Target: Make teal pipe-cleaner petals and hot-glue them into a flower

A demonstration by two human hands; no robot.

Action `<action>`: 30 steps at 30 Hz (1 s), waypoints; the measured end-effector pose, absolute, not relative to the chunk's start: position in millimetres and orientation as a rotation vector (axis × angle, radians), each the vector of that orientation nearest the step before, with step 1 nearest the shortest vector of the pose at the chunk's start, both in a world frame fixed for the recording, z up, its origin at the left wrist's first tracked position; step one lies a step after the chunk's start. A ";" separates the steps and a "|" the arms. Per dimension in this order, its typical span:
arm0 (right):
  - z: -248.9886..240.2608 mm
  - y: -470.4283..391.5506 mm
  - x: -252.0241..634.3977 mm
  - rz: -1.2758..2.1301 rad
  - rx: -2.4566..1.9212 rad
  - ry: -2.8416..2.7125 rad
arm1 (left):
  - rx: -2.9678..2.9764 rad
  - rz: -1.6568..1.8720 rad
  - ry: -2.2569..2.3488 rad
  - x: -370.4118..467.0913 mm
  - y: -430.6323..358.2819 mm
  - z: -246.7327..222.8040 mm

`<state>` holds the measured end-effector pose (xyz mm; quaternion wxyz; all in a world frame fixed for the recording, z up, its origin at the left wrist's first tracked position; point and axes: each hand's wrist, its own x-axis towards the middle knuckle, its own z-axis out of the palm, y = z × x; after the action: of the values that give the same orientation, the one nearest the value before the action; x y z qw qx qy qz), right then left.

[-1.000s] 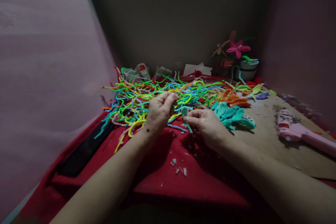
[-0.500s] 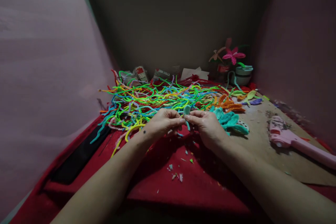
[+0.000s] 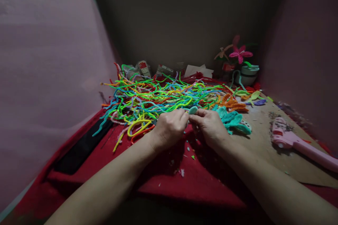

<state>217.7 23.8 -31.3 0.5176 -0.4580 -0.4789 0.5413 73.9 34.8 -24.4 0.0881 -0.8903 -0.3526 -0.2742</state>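
A small pale-teal petal of bent pipe cleaner (image 3: 193, 110) shows above my fingertips, over the middle of the red cloth. My right hand (image 3: 210, 124) pinches its lower end between thumb and finger. My left hand (image 3: 171, 124) is closed at the petal's base, its back turned to me, so the fingers and the petal's stem are hidden. Behind both hands spreads a tangled heap of coloured pipe cleaners (image 3: 158, 93). Right beside my right hand lie several finished teal petals (image 3: 233, 122), with orange petals (image 3: 232, 103) just behind them.
A pink glue gun (image 3: 293, 139) rests on a brown board (image 3: 264, 154) at the right. A black strip-shaped object (image 3: 79, 151) lies at the left. At the back right stands a small pot (image 3: 249, 75) near a pink flower (image 3: 240, 54). Fluffy scraps (image 3: 182, 173) dot the red cloth (image 3: 190, 190).
My left hand has rolled over, its back now toward me and its fingers curled in. The petal has tipped from upright to slanting right. The view has shifted slightly.
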 end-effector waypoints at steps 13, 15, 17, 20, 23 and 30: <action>-30.7 26.4 215.7 1.289 -1.016 -1.037 | -2.914 -1.669 -1.783 82.0 39.8 -16.0; -32.8 26.4 215.4 1.275 -1.050 -1.040 | -2.861 -1.559 -1.628 80.4 39.1 -19.5; -35.3 27.4 215.1 1.324 -1.034 -0.995 | -2.791 -1.370 -1.340 78.7 38.2 -22.6; -35.3 29.6 215.6 1.438 -0.947 -0.886 | -2.724 -1.007 -0.854 77.1 36.7 -24.3; -29.0 29.8 217.0 1.483 -0.908 -0.851 | -2.790 -1.033 -0.797 76.8 36.5 -19.6; -20.0 21.0 217.9 1.116 -1.070 -1.231 | -3.363 -1.642 -2.007 72.8 38.0 2.0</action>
<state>217.9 21.0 -20.0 0.5503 -0.4520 -0.5202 0.4714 72.8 38.0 2.0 -0.5249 -0.6740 -0.4023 -0.3292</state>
